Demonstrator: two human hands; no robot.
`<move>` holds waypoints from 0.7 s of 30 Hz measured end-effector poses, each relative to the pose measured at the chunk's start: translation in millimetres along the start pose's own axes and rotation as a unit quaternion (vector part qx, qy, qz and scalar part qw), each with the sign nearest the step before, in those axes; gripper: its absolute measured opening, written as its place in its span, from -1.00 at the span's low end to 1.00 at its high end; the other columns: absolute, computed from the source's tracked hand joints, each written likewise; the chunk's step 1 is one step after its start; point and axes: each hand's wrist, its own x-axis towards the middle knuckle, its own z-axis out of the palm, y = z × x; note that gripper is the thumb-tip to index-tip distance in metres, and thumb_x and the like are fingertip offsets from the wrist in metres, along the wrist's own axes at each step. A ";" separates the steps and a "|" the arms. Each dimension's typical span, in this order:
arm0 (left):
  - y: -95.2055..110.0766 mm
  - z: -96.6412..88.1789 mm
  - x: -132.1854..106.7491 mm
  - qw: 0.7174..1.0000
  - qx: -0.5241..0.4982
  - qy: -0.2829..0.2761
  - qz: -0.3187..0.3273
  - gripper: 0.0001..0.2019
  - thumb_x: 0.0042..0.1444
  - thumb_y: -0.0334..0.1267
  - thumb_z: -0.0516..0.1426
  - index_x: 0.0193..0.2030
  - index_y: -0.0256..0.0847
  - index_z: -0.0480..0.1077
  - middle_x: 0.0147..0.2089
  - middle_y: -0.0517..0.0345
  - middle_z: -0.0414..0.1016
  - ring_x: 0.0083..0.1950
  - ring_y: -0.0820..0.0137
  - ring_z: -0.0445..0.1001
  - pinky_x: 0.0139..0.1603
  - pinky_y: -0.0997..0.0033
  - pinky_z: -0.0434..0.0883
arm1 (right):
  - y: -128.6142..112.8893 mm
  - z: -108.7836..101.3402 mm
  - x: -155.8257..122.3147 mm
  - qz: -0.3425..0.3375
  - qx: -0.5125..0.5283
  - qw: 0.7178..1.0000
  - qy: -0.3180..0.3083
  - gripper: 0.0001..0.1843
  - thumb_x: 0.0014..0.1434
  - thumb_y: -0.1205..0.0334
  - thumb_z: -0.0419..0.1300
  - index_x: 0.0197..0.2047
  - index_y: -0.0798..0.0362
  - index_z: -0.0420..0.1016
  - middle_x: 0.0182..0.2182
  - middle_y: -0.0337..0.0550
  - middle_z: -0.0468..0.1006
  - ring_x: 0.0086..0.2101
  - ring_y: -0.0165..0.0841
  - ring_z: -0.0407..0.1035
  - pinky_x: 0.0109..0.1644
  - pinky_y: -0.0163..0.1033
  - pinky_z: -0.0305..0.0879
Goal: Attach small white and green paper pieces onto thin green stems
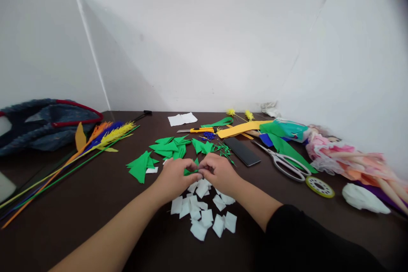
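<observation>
My left hand point(177, 177) and my right hand point(220, 172) meet at the middle of the dark table, fingertips pinched together. Between them they grip a small green paper piece point(190, 172); my fingers hide part of it. Under and in front of my hands lie many small white paper squares point(195, 208), loosely scattered. Just beyond are piles of green paper triangles point(168, 148), with another cluster point(140, 166) left of my left hand. Thin green paper strips point(224, 149) lie beyond my right hand, close to a black flat phone-like slab point(242, 151).
Scissors point(287, 163), a tape roll point(320, 187), a crumpled white wad point(365, 198) and dolls point(347, 153) lie at right. A yellow utility knife point(202, 130) with its blade out and a yellow paper strip point(242, 128) lie behind. Long-stemmed paper flowers point(108, 134) and a denim bag point(60, 121) are left.
</observation>
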 end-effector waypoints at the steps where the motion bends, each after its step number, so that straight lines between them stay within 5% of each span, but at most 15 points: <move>1: 0.0 -1.1 0.3 1.000 -0.020 -0.020 0.001 -0.81 0.01 -0.14 0.03 -0.40 -0.14 0.41 -0.37 0.22 0.49 -0.27 0.34 0.38 -0.10 0.28 0.19 | -0.2 -0.6 0.0 -0.011 -0.010 1.000 0.002 -0.88 -0.05 0.48 0.15 -0.45 0.08 0.40 -0.53 -0.27 0.31 -0.46 -0.45 0.22 -0.37 -0.36 0.15; 5: -0.7 -2.9 1.4 0.997 -0.055 -0.043 -0.016 -0.77 0.03 -0.21 -0.02 -0.47 -0.18 0.41 -0.44 0.20 0.47 -0.33 0.37 0.38 -0.29 0.40 0.23 | -1.7 -2.3 -0.2 -0.042 -0.035 0.998 -0.002 -0.88 -0.04 0.49 0.14 -0.44 0.09 0.40 -0.51 -0.23 0.33 -0.41 -0.42 0.22 -0.32 -0.33 0.15; 8: -0.7 -0.3 1.2 0.999 -0.024 -0.010 -0.024 -0.86 -0.03 -0.24 0.04 -0.49 -0.18 0.37 -0.45 0.24 0.46 -0.33 0.37 0.37 -0.13 0.29 0.20 | -2.7 -2.1 0.0 -0.032 -0.028 0.999 -0.009 -0.88 -0.05 0.49 0.15 -0.43 0.09 0.40 -0.50 -0.24 0.33 -0.42 -0.42 0.22 -0.33 -0.34 0.15; 11: -0.7 4.3 0.0 0.998 0.041 0.043 -0.004 -0.94 -0.07 -0.27 0.08 -0.50 -0.17 0.32 -0.45 0.28 0.44 -0.27 0.36 0.35 0.09 0.07 -0.03 | -3.8 -1.0 0.6 0.008 -0.003 1.000 -0.012 -0.87 -0.07 0.50 0.16 -0.45 0.09 0.39 -0.51 -0.26 0.31 -0.46 -0.45 0.22 -0.37 -0.36 0.15; 15: -0.5 7.5 -1.8 0.991 0.088 0.094 0.022 -0.94 -0.08 -0.28 0.11 -0.48 -0.17 0.28 -0.43 0.30 0.42 -0.23 0.36 0.35 0.13 0.01 -0.13 | -4.6 0.1 0.6 0.042 0.017 0.999 -0.012 -0.87 -0.07 0.50 0.15 -0.47 0.08 0.35 -0.50 -0.27 0.31 -0.45 -0.46 0.22 -0.37 -0.37 0.15; 21: 3.5 1.1 -1.7 1.000 0.020 0.010 -0.007 -0.84 -0.03 -0.14 0.07 -0.33 -0.10 0.36 -0.32 0.25 0.47 -0.19 0.30 0.36 0.09 0.00 -0.04 | -3.0 -2.4 -0.4 0.028 -0.016 0.999 -0.011 -0.88 -0.03 0.48 0.13 -0.43 0.08 0.34 -0.46 -0.23 0.34 -0.39 -0.42 0.22 -0.32 -0.33 0.15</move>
